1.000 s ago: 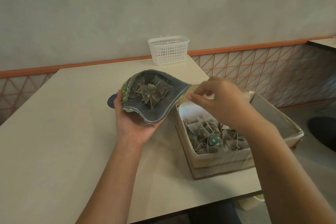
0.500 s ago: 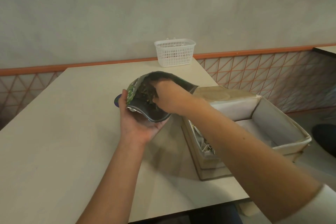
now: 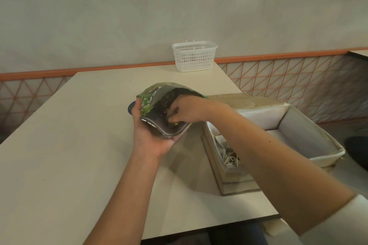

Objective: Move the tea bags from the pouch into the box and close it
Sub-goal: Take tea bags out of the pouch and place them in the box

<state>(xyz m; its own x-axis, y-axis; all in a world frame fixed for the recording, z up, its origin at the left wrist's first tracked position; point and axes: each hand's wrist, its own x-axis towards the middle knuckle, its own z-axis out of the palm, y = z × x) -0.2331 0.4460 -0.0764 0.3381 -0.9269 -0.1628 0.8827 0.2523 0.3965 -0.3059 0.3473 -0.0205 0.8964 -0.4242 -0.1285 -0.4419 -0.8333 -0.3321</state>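
A plain grey wall with an orange rail ran behind the pale bench [image 3: 59, 155], where a white basket [image 3: 194, 55] stood at the far edge, well apart from the work. The left hand [image 3: 151, 135] cradled the pouch [image 3: 159, 103] from beneath, its fingers curled around the foil body and holding the mouth turned toward the right. The right hand [image 3: 189, 109] was thrust into that mouth; its fingers were bent inward among the tea bags, but whether they had actually pinched one could not be told. The open box [image 3: 310, 135] sat at the bench's right edge, a few tea bags [image 3: 229, 151] already lying in its near end, partly hidden by the forearm. The bags looked light, soft and easily crushed, with thin strings likely to snag on one another, so a gentle pinch at a corner or tag seemed best. The pouch looked crinkly, needing steady support underneath.
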